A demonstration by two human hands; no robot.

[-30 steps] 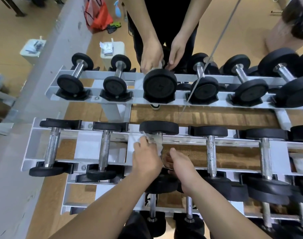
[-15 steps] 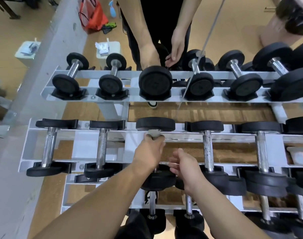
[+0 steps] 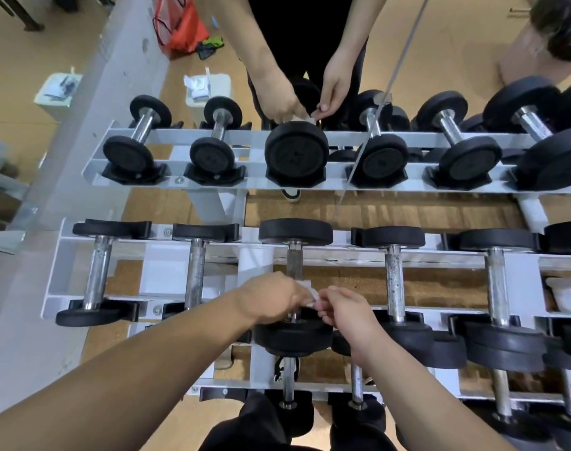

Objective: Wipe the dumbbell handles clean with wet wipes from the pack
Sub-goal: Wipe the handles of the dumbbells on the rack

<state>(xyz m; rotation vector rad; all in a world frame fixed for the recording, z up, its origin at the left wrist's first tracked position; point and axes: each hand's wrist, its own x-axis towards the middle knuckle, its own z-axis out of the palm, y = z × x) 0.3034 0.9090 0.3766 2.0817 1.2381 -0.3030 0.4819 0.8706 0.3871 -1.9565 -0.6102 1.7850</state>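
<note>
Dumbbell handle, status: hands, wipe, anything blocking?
Left hand grips wipe on handle, near end. Right hand pinches wipe edge. Nothing blocking.

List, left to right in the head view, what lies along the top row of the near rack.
Far-left handle → second handle → left hand → wet wipe → right hand → fourth handle → fifth handle.

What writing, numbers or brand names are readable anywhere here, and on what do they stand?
No text here can be read.
Raised marks on the dumbbell end cap: too faint and blurred to read.
Any print on the white packet atop the bin: too small to read.
</note>
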